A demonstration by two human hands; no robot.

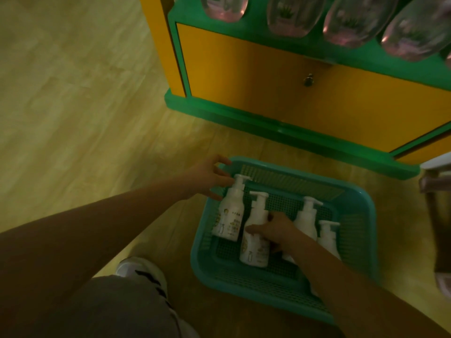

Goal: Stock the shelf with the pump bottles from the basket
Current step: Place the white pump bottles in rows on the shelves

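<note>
A big green and yellow shelf unit [305,93] is seen behind a teal plastic mesh basket [353,240] on the wooden floor [73,93]. Four white plastic pump bottles [306,219] are stood in the basket. Picking up seems to be the step. The right hand [273,231] is clamped on one bottle [255,240]; the left hand [210,178], fingers apart, touches another [230,215]. A straight lift over the rim is needed next; open floor is left beside.
</note>
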